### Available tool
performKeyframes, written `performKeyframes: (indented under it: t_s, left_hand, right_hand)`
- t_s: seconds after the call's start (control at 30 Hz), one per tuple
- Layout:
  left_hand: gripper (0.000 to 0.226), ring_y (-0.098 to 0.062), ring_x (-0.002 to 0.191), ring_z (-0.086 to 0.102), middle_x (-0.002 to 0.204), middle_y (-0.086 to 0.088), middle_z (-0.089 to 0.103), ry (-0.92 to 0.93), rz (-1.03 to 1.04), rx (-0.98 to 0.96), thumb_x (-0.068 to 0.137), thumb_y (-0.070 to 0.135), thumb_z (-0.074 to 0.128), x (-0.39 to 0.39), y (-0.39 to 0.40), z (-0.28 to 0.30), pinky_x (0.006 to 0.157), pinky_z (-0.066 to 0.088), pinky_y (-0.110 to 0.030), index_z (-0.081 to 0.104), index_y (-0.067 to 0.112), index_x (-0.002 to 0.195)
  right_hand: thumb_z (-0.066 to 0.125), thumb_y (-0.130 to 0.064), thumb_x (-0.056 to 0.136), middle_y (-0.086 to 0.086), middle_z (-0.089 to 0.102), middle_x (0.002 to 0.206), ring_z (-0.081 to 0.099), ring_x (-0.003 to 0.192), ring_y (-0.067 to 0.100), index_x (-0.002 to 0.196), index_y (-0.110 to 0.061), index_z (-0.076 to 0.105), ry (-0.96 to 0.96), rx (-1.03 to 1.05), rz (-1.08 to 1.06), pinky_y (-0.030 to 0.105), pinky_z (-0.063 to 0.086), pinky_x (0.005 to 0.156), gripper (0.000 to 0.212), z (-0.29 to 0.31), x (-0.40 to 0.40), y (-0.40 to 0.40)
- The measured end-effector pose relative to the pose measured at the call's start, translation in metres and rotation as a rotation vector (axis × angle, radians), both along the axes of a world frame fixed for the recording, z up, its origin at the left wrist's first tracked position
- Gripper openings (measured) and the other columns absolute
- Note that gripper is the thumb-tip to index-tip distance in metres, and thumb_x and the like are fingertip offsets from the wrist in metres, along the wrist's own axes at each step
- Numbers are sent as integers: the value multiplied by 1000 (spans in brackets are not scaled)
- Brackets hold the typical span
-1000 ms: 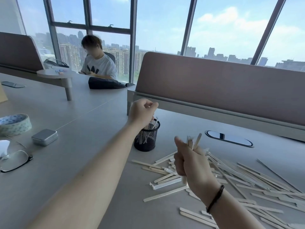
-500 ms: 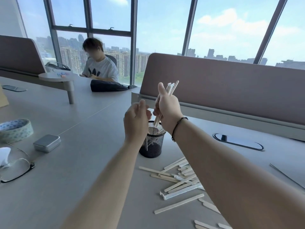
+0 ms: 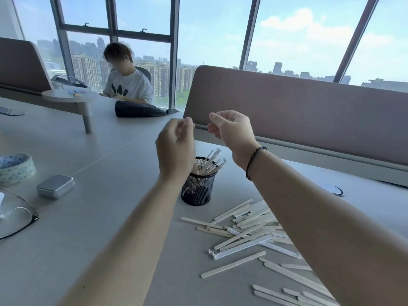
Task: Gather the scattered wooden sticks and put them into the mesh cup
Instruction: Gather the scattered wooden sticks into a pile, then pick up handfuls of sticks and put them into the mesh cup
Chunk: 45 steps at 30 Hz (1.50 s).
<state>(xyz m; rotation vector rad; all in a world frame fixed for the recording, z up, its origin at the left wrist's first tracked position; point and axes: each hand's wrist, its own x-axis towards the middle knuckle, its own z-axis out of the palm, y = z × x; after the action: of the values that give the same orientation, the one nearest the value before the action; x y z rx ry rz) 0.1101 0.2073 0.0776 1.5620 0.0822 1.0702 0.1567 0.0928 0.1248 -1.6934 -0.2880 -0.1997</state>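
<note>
both hands hover above the mesh cup (image 3: 198, 186), which stands mid-bench with a few wooden sticks (image 3: 210, 162) upright in it; left hand (image 3: 175, 146) loosely curled, right hand (image 3: 231, 131) relaxed with fingers part-spread, neither holding anything visible. judged step: between a drop and the next gather. most scattered sticks (image 3: 247, 226) lie on the bench just right of the cup toward the near edge, so next move calls for reaching down there and pinching up another bundle.

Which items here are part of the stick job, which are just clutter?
Job: mesh cup with sticks in it; loose wooden sticks on the desk; left hand and right hand, both empty above the cup.

Clutter: metal tin; tape roll; glasses; black bag.
</note>
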Motion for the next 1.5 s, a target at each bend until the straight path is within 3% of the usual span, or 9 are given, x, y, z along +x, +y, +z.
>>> performKeyframes:
  t_s: [0.23,0.33,0.4,0.53,0.7,0.93,1.23,1.4,1.5]
  left_hand:
    - [23,-18,80,64,84,3,69,-69,-180,643,97,31,55,-45,-83,-15,71,52,-36,66,15,85]
    - [56,-23,118,58,133,1,59,459,-319,1083,93,69,40,-57,-114,-45,94,49,-41,58,28,127]
    - [100,-34,144,33,162,-6,29,852,-394,1260,74,95,20,-59,-120,-67,113,30,-53,23,36,154]
    - [130,-41,153,-6,168,-7,-11,1090,-436,1293,50,108,13,-63,-121,-94,119,-3,-64,-14,39,157]
    - [124,-29,155,6,169,1,7,918,-419,1302,54,107,14,-71,-141,-102,123,7,-52,1,40,158]
    - [108,-17,151,18,165,12,22,803,-506,1233,63,100,28,-90,-179,-97,119,20,-44,19,44,155]
    - [127,-10,154,0,168,14,-8,726,-745,1366,41,95,64,-122,-181,-88,125,7,-33,9,60,150]
    - [128,-7,154,3,166,18,-4,667,-753,1319,40,90,72,-123,-182,-91,123,8,-26,13,61,150]
    - [119,-5,152,14,166,20,6,637,-719,1207,44,91,71,-121,-191,-94,122,19,-29,23,58,148]
  right_hand:
    - [62,-17,95,3,77,92,72,91,18,97,-16,71,-15,-86,-56,37,57,90,10,-33,-51,-111]
    - [69,-29,91,0,73,110,68,103,15,107,-27,68,-24,-449,-175,37,52,96,17,-75,-73,-186]
    - [66,-50,88,2,64,130,59,120,17,124,-30,60,68,-698,-234,37,45,102,42,-99,-93,-240]
    - [38,-85,79,-4,48,148,37,139,19,141,-36,44,158,-1030,-439,53,26,114,79,-127,-133,-327]
    - [15,-94,72,-5,34,158,20,149,16,148,-39,33,267,-1121,-400,55,15,118,95,-147,-155,-352]
    - [19,-91,77,0,37,156,28,146,21,150,-38,32,191,-1090,-306,47,17,119,91,-149,-160,-336]
    - [30,-86,80,-2,48,146,43,134,24,142,-35,46,-4,-1034,-512,43,32,110,83,-142,-151,-363]
    - [20,-92,75,-2,37,157,24,148,17,146,-37,40,268,-1104,-529,55,12,118,92,-151,-143,-414]
    - [17,-90,77,0,46,148,32,142,22,137,-37,50,292,-1104,-475,52,19,115,87,-154,-143,-402]
